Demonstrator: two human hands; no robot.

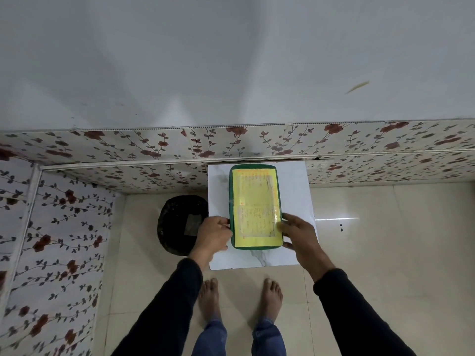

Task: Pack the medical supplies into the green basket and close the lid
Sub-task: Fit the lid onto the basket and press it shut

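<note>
Here the green basket (254,206) sits on a small white marble-look table (295,181), its lid down, a yellow printed sheet (253,209) covering the top. Its long axis runs straight away from the person toward the flowered wall (128,147). White surface shows on every side of it, widest at the right, narrow at the left and far edges. The table's far edge meets the wall. The left hand (213,236) grips the near left edge, fingers curled against it; the right hand (295,233) presses the near right edge, fingers spread. A black round bin (177,222) stands just left of the table, on open tiled floor (385,240).
</note>
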